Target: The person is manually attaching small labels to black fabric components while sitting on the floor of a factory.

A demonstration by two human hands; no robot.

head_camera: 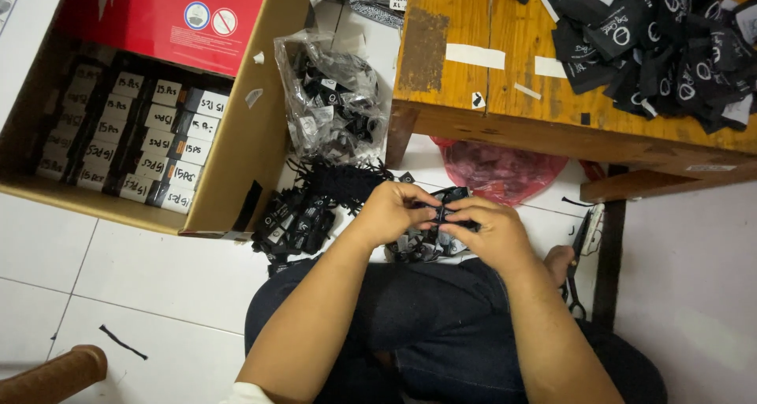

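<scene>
My left hand (pixel 392 212) and my right hand (pixel 486 232) meet over my lap, both pinching a small stack of black fabric labels (pixel 443 214) between the fingertips. More black labels with strings lie in a loose pile (pixel 303 215) on the white floor just left of my hands. A clear plastic bag (pixel 331 96) stuffed with the same black labels stands behind that pile. My crossed legs in dark trousers (pixel 426 309) fill the lower middle.
A cardboard box (pixel 244 136) at left holds rows of black bundles with white slips. A low wooden table (pixel 505 73) at upper right carries a heap of black labels (pixel 662 41). Black scissors (pixel 578 254) lie by my right knee; a red plastic bag (pixel 497 171) sits under the table.
</scene>
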